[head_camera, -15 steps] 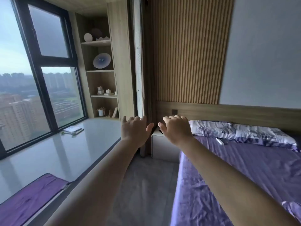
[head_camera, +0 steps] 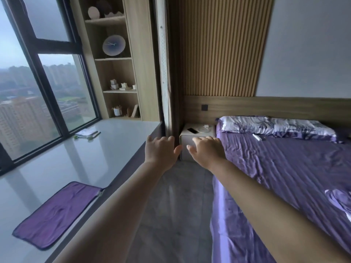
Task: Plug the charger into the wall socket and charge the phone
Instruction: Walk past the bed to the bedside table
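Your left hand and right hand were stretched out before the nightstand, fingers spread wide, holding nothing. On the nightstand's top lay the dark phone, with the white charger just beside it. The wall socket sat in the wooden headboard above the nightstand, nothing plugged in.

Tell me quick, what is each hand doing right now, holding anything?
Left hand: open, fingers spread, holding nothing.
Right hand: open, palm down, holding nothing.
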A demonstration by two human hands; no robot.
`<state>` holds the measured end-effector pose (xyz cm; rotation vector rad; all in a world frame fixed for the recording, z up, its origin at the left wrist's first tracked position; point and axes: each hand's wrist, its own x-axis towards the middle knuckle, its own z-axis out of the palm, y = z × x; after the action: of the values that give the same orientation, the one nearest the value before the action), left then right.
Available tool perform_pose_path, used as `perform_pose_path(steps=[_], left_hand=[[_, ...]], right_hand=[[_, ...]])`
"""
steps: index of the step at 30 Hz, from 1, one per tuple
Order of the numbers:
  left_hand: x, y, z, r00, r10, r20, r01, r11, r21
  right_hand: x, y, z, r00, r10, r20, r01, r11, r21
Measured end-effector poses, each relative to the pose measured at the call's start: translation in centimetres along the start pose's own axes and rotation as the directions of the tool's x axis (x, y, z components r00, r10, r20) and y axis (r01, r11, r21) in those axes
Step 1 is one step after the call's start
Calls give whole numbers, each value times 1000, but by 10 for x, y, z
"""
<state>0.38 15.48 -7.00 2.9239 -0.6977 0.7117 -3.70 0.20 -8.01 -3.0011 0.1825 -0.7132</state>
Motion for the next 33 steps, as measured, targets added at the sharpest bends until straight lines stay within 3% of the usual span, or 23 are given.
perform_pose_path(steps=[11, 20, 33], left_hand=[[-47, -42, 51, 981, 16, 192, -2, 997, -72], [-70, -61, 101, 945, -25, 325, 47, 997, -61], [-96, -37, 201, 812, -69, 580, 124, 991, -55]], right_hand=[[-33, -51, 57, 980, 21, 198, -17, 1000, -19], [-53, -52, 124, 928, 47, 370, -49, 999, -4], [-75, -19, 207, 802, 66, 594, -98, 995, 21]])
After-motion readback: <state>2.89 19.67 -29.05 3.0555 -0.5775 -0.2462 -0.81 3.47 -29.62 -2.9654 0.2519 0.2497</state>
